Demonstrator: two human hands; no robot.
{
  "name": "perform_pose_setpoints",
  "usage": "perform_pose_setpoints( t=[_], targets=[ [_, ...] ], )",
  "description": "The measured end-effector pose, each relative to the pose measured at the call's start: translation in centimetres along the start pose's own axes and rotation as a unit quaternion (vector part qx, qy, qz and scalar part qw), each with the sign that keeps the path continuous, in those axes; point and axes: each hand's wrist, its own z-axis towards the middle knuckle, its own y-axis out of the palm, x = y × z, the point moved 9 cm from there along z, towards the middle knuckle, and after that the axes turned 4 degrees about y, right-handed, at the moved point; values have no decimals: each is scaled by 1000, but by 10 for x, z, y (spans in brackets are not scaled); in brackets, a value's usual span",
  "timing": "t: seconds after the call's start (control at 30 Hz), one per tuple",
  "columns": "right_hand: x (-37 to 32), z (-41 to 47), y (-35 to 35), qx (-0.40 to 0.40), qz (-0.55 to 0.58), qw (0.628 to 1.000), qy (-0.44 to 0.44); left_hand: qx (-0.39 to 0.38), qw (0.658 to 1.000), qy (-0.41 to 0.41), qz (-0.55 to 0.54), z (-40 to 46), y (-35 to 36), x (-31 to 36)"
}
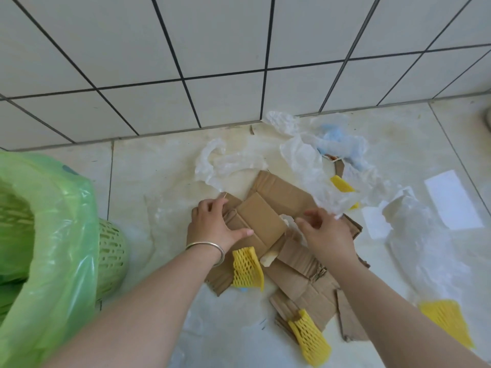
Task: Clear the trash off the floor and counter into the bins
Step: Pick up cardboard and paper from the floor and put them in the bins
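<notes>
Both hands on cardboard (261,221) w/ fingers curled at edges—L hand (212,224), R hand (322,232)—fold flat, lift whole, then into green bin (53,235).

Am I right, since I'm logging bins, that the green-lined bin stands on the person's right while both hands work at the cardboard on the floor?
Not quite: the head view shows the green-lined bin on the person's left. Both the left hand and right hand do work at the cardboard on the floor.
</notes>
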Motion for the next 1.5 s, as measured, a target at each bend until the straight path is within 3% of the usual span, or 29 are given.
perform_pose_setpoints(
  t=[0.13,0.3,0.47,0.57,0.67,0.73,0.9,1.17,1.4,1.5],
  targets=[
    [0,-11,28,-29,-166,985,-31,2,1000,-7,-24,-10,5,-10],
    [3,-13,38,-41,-125,991,-31,-17,995,-1,-98,-17,11,-9],
    [16,-15,25,-77,-72,994,-31,15,986,14,-168,-22,-1,-9],
    [25,-21,18,-76,-113,990,-28,51,972,-6,-231,-24,-7,-19],
    [29,-28,19,-58,-244,967,-44,72,962,-26,-261,-31,-10,-29],
    [36,-31,18,-53,-251,966,-18,86,959,-36,-269,-36,-13,-34],
    [56,-36,7,-85,-149,983,69,131,943,-72,-298,-47,-28,-51],
    [72,-57,-15,-76,51,988,125,211,876,-128,-414,-72,-49,-65],
    [69,-85,-25,-5,170,982,80,227,835,-127,-484,-103,-59,-50],
    [45,-101,-21,-42,315,945,70,234,831,-103,-495,-121,-73,-42]
  ],
)
